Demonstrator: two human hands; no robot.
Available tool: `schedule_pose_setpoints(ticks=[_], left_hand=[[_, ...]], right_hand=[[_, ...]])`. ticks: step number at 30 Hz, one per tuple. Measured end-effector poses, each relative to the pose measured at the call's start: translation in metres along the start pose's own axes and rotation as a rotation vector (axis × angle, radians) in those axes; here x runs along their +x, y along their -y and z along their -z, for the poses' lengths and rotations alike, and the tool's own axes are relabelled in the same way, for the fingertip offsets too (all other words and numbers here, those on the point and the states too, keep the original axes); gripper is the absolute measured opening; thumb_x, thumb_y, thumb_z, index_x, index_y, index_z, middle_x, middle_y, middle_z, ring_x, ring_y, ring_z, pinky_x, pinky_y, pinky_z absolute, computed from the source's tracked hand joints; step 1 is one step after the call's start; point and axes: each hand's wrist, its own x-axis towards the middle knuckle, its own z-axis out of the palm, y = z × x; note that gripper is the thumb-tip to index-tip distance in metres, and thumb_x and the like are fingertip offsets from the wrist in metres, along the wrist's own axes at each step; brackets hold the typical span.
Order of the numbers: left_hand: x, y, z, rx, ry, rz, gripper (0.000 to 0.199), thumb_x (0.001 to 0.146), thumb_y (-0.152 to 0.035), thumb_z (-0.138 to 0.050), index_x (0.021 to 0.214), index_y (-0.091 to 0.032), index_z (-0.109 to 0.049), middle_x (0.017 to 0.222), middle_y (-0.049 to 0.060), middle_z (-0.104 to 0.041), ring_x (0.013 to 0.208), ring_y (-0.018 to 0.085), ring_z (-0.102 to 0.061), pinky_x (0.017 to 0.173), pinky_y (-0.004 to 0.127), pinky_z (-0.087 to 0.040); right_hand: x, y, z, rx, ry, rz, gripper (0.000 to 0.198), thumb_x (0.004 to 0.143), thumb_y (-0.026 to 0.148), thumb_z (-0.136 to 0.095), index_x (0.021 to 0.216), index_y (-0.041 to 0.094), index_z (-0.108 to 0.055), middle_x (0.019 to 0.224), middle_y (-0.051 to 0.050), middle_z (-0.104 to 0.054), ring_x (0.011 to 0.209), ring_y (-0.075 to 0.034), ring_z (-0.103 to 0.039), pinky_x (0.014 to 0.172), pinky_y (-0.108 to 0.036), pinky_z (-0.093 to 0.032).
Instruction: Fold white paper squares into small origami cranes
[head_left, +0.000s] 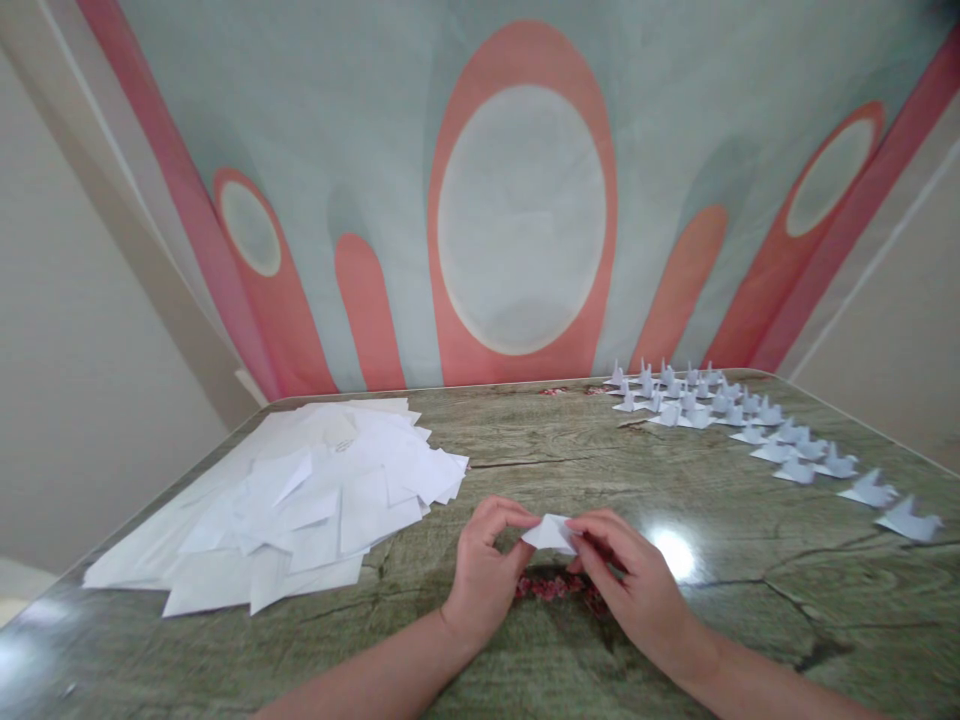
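A small piece of folded white paper is held above the wooden table, low in the middle of the head view. My left hand pinches its left end between thumb and fingers. On the other side, my right hand grips the right end, its fingers covering part of the fold. To the right stand several folded white paper birds in rows. At the left lies a wide, loose pile of white paper sheets.
The wood-patterned table has printed red flowers below my hands. Behind its far edge rises a wall hanging with red and white rounded shapes. Pale walls flank the table.
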Motion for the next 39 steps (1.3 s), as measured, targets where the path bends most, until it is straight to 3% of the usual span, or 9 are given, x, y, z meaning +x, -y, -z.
schedule_pose_setpoints(ticks=[11,20,29,34,39], left_hand=[[-0.001,-0.006,0.006,0.199,0.090,-0.204,0.025,0.079,-0.014,-0.056,0.097,-0.027,-0.067,0.090,0.005,-0.064,0.087,0.018,-0.055,0.079,0.033,-0.044],[0.000,-0.007,0.005,0.094,0.049,-0.097,0.016,0.071,-0.008,-0.062,0.078,-0.021,-0.068,0.082,0.003,-0.061,0.081,0.017,-0.057,0.076,0.031,-0.045],[0.000,-0.010,0.000,0.081,0.096,-0.030,0.021,0.066,-0.011,-0.067,0.086,-0.020,-0.064,0.099,0.006,-0.057,0.096,0.019,-0.054,0.086,0.033,-0.042],[-0.001,-0.016,0.004,0.037,0.219,0.022,0.042,0.057,-0.023,-0.077,0.096,-0.020,-0.060,0.113,0.009,-0.054,0.107,0.024,-0.049,0.093,0.038,-0.038],[0.000,-0.015,0.005,-0.025,0.225,0.077,0.020,0.075,-0.026,-0.062,0.093,-0.020,-0.060,0.108,0.008,-0.057,0.104,0.021,-0.051,0.092,0.035,-0.039]], right_hand=[[0.004,-0.006,0.003,0.014,-0.060,-0.057,0.014,0.087,0.025,-0.047,0.096,0.020,-0.057,0.088,-0.004,-0.054,0.067,-0.013,-0.061,0.061,-0.025,-0.054],[0.002,-0.005,0.004,0.046,-0.065,0.017,0.013,0.087,0.022,-0.048,0.096,0.021,-0.056,0.087,-0.005,-0.055,0.071,-0.014,-0.059,0.062,-0.025,-0.052],[0.005,-0.007,0.006,-0.134,-0.063,0.148,0.018,0.087,0.018,-0.043,0.094,0.021,-0.060,0.087,-0.005,-0.056,0.080,-0.017,-0.055,0.068,-0.028,-0.047],[0.004,-0.009,0.007,-0.162,-0.052,0.142,0.019,0.087,0.019,-0.042,0.094,0.021,-0.060,0.089,-0.006,-0.056,0.082,-0.017,-0.055,0.070,-0.029,-0.048],[0.004,-0.007,0.007,-0.158,-0.022,0.147,0.022,0.087,0.017,-0.041,0.097,0.023,-0.060,0.091,-0.005,-0.055,0.083,-0.017,-0.055,0.071,-0.028,-0.048]])
